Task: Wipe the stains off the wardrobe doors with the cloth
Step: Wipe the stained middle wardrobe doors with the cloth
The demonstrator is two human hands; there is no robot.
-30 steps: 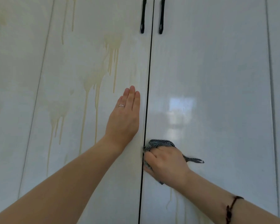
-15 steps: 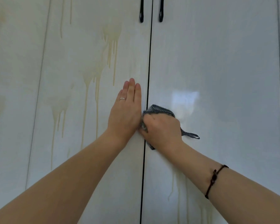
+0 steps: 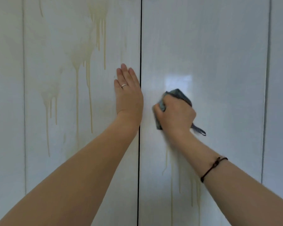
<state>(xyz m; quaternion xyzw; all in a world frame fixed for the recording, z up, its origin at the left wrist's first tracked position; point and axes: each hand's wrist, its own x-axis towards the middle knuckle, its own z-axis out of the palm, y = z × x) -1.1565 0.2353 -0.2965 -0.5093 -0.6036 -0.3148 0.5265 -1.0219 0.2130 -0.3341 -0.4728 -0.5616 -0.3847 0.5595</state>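
Yellowish drip stains (image 3: pixel 88 66) streak the left wardrobe door (image 3: pixel 55 160) at upper left as my left grip (image 3: pixel 128 97) lies flat and open beside the centre gap (image 3: pixel 140 38) and my right grip (image 3: pixel 176 119) clutches the dark cloth (image 3: pixel 178 95) against the right door (image 3: pixel 227 62), mid-frame.

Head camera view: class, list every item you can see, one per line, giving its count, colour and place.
wardrobe doors: two, glossy white, meeting at a dark centre gap
stains: many drip runs, yellowish, mostly left door, some low on right door
cloth: one, dark grey, on right door
ring: one, silver, on a finger
bracelet: one, dark cord, right wrist
hands: two; left hand flat on left door, right hand gripping cloth
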